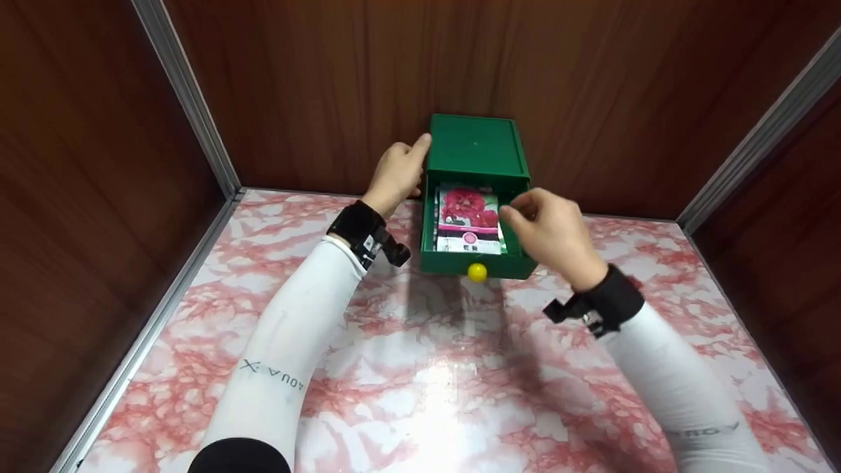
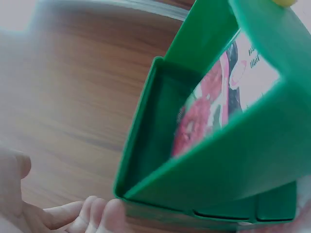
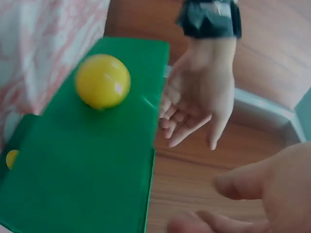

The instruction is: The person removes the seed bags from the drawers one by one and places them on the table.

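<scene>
A small green drawer box (image 1: 476, 144) stands against the back wall. Its drawer (image 1: 460, 266), with a yellow knob (image 1: 477, 272), is pulled out toward me. A seed packet (image 1: 468, 220) printed with red flowers lies flat inside. My left hand (image 1: 397, 174) rests against the box's left side, its fingers fairly straight and their tips at the top corner. My right hand (image 1: 548, 230) hovers over the drawer's right edge, fingers loosely curled near the packet's corner. The right wrist view shows the knob (image 3: 102, 81), the left hand (image 3: 199, 104) and my right fingers (image 3: 262, 187) holding nothing.
The box sits on a pink-and-white marbled tabletop (image 1: 427, 381). Dark wooden walls (image 1: 98, 164) close it in at the back and both sides, with metal strips (image 1: 197, 112) in the corners. Both forearms wear white sleeves and black wrist straps.
</scene>
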Demonstrator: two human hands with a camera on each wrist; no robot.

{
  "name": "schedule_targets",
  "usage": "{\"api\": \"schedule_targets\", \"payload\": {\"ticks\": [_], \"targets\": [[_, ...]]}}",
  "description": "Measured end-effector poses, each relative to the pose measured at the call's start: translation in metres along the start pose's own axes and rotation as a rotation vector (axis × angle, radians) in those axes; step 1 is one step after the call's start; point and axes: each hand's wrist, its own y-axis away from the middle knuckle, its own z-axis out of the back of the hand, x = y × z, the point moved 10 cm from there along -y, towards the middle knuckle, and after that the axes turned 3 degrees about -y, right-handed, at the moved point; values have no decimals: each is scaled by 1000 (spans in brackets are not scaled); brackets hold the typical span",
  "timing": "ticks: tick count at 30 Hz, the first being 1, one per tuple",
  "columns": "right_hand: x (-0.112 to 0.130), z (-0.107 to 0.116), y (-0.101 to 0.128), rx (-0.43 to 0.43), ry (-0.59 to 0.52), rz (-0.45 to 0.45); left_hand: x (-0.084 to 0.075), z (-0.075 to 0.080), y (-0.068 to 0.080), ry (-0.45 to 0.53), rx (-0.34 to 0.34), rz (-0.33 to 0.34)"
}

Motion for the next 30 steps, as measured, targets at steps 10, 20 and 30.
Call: {"api": "schedule_targets", "payload": {"ticks": [10,20,30], "targets": [[-13,-21,-40,323,80,-138,-26,-37,28,-384,257,-15],[-24,-50,-53,437,243,-152,-33,-71,43,-734,338,-107],[-20,-65,-56,468,386,-57,-29,-85,44,-848,337,-59]]}}
